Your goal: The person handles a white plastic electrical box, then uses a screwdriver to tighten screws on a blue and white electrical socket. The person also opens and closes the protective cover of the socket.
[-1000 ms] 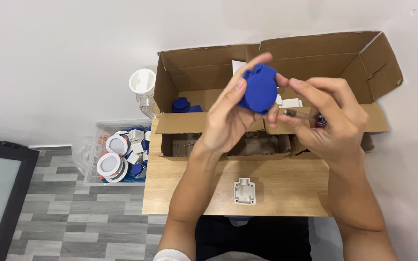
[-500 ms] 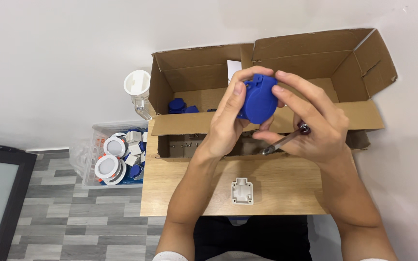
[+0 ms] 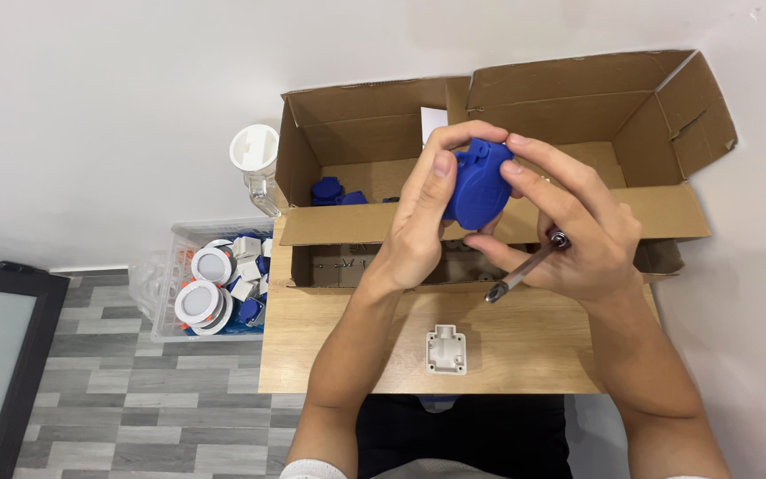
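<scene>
A blue socket cover [image 3: 479, 184] was gripped between the closed fingers of the left hand [image 3: 418, 222] and right hand [image 3: 578, 235]. A screwdriver [image 3: 525, 269] was also clasped in the right hand, above the wooden table [image 3: 339, 355].

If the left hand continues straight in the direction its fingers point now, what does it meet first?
The left hand points up and away, and its fingers already touch the blue socket part. Beyond it, the inner wall of the open cardboard box probably comes next, though depth is unclear.
</scene>
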